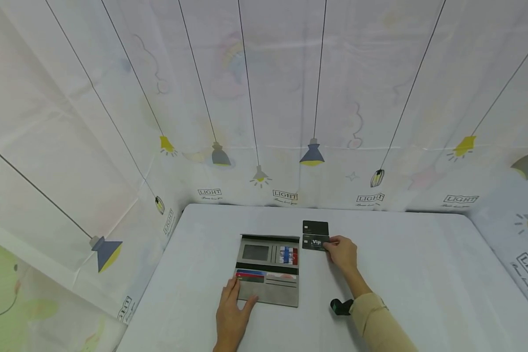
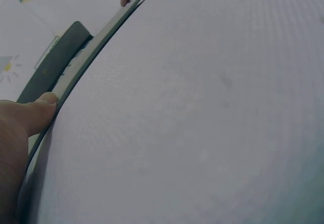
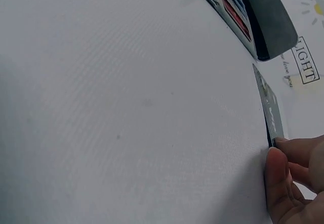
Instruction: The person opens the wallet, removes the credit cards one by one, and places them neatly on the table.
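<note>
A grey wallet (image 1: 275,292) lies unfolded on the white table, with cards in several of its slots. My left hand (image 1: 232,315) rests on its lower left corner, fingers along the side and thumb on the bottom edge. In the left wrist view that thumb (image 2: 43,111) presses on the wallet's edge. Right of the wallet, my right hand (image 1: 344,253) pinches the right end of a black card (image 1: 310,242) marked "Vip". The right wrist view shows this card (image 3: 271,107) tilted, its near end between thumb and finger. A second black card (image 1: 315,227) lies just beyond it.
A small black object (image 1: 341,307) is at the right wrist, by the beige sleeve (image 1: 380,322). Behind the table (image 1: 422,274) hangs a white curtain (image 1: 281,98) printed with lamps, and it continues along both sides.
</note>
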A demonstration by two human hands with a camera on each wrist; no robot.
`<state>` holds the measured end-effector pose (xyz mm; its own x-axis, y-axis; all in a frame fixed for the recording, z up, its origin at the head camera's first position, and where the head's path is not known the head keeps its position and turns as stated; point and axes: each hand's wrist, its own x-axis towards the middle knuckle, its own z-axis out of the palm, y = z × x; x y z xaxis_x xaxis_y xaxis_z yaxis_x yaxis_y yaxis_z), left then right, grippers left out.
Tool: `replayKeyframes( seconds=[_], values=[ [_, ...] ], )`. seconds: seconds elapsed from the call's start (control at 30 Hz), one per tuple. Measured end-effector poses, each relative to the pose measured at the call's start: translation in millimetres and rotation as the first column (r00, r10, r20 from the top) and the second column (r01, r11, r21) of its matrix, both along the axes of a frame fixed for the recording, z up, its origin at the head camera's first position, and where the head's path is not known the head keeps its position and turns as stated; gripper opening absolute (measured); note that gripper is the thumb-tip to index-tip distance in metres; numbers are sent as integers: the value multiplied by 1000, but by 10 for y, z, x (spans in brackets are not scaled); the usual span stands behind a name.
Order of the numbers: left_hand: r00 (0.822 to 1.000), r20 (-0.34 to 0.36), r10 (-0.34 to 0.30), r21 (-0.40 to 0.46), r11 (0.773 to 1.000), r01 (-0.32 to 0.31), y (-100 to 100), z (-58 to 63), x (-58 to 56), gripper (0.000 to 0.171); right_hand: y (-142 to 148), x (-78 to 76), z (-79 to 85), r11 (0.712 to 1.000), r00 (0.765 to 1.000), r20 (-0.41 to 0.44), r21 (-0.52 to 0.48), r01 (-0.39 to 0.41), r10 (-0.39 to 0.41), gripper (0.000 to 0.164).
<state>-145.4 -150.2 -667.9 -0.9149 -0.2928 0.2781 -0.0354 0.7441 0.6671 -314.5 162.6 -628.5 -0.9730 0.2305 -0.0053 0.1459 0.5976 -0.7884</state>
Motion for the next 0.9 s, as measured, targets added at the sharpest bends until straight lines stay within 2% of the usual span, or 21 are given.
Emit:
replayKeyframes(
  seconds=[0.47,0.73,0.9],
  values=[
    [1000,-26,-3,-4,1000,3,1,-11,6,75,-6,-8,4,1000,1000,4,24,1,-1,31],
    [1000,-20,-1,-13,1000,1,5,28,7,73,2,-8,-20,1000,1000,-12,11,-2,2,28],
    [1000,-14,-5,-9,1000,5,7,40,6,72,13,3,-19,999,1000,19,-52,-5,6,29]
  ],
)
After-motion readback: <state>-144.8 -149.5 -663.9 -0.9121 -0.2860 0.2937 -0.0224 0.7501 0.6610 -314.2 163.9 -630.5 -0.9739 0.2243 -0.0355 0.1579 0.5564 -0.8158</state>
